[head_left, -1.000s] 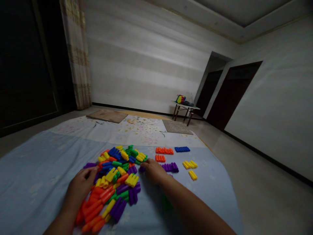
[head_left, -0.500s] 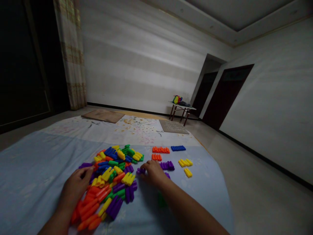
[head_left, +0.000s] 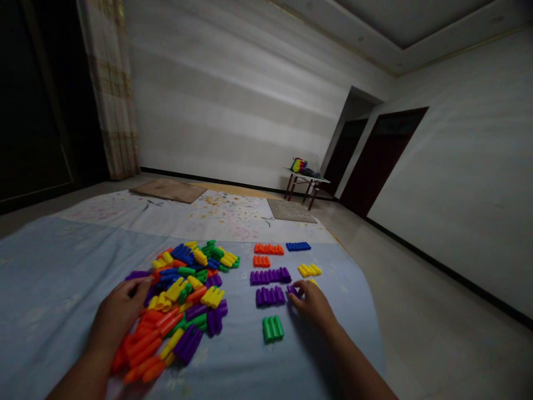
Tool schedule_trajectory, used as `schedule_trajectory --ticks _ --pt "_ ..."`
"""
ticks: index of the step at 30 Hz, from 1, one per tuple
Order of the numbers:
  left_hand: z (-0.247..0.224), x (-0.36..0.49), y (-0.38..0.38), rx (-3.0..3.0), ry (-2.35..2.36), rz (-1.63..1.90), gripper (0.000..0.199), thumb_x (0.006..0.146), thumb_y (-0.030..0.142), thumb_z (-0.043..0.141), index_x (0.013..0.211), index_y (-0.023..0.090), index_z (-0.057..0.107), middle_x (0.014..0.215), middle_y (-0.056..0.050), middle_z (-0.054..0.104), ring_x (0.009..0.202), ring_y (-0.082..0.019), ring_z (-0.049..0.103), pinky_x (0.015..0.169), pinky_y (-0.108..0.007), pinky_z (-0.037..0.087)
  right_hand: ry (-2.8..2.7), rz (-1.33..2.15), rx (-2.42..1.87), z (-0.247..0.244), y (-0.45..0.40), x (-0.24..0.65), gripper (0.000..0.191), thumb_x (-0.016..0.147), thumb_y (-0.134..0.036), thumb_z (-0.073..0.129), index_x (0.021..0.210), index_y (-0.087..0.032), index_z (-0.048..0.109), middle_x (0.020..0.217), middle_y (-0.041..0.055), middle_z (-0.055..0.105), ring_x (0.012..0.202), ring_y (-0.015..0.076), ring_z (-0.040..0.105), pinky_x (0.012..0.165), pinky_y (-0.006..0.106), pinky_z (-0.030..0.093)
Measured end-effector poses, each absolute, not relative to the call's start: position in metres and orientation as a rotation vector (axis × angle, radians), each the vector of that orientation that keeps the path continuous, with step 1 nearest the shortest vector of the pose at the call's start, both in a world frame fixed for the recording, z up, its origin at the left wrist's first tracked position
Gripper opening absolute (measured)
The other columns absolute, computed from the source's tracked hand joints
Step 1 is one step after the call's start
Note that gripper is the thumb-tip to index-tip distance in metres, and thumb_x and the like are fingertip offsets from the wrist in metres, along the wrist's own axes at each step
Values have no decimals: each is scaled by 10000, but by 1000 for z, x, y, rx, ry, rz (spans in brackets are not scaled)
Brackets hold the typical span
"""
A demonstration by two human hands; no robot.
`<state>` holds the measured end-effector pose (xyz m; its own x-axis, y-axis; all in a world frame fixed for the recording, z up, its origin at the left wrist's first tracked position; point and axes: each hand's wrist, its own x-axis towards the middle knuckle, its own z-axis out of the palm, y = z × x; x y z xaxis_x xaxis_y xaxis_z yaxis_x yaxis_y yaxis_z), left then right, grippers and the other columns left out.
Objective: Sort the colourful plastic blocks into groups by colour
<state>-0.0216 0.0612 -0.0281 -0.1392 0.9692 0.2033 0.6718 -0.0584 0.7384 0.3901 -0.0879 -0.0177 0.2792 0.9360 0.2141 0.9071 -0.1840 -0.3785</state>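
Observation:
My right hand (head_left: 312, 303) pinches a small purple piece (head_left: 293, 290) at the right end of the nearer purple row (head_left: 270, 296). Behind that lies a longer purple row (head_left: 270, 276). A green group (head_left: 272, 329) is nearer to me. Two orange rows (head_left: 268, 249), a blue row (head_left: 298, 246) and yellow pieces (head_left: 309, 270) lie farther back; one yellow piece is partly hidden by my right hand. My left hand (head_left: 125, 308) rests at the left edge of a mixed pile of coloured pieces (head_left: 177, 290), fingers curled; whether it holds anything is hidden.
A light blue floral cloth (head_left: 54, 278) lies under the pieces. Beyond are a brown board (head_left: 169, 190) and a grey mat (head_left: 291, 210). A small table (head_left: 307, 176) with a colourful bag stands near the wall, left of the doors.
My right hand has moved right with the purple piece, from the left end of the purple rows to the right end. The green group is now uncovered. The view has shifted slightly.

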Motion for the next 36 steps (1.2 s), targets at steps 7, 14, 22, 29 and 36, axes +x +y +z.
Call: schedule_trajectory --ticks 7,14,22,29,36 --pt "-26 -22 60 1740 1862 1018 451 738 490 425 875 136 669 925 -89 681 828 -206 613 736 -264 476 -1680 190 -2070 -18 -91 398 333 792 -371 558 1062 -188 626 1012 98 625 941 220 575 827 318 430" --pt "-28 -23 60 1735 1841 1079 428 726 485 451 847 139 672 890 -77 689 807 -199 621 710 -250 480 -1944 292 -1963 -12 -90 401 405 700 -119 567 1087 -223 627 1107 63 611 1046 217 524 923 327 373" --pt "-30 -23 62 1765 1831 1095 423 731 486 444 835 148 674 864 -76 694 781 -196 619 693 -253 480 -1848 176 -1886 -5 -82 405 402 733 -180 608 1134 -206 583 1076 71 599 987 205 536 892 331 395" --pt "-27 -23 61 1721 1824 1044 463 737 493 435 893 126 671 936 -96 685 850 -212 623 743 -264 479 -1947 53 -1886 22 -42 386 372 736 -167 627 1105 -208 595 1086 72 607 1049 216 495 894 338 356" --pt "-35 -24 65 1710 1805 1099 439 732 499 452 875 149 675 917 -72 694 861 -208 627 736 -251 478 -2056 82 -2072 19 -19 380 398 730 -201 611 1127 -230 599 1105 65 614 1038 232 484 852 334 326"
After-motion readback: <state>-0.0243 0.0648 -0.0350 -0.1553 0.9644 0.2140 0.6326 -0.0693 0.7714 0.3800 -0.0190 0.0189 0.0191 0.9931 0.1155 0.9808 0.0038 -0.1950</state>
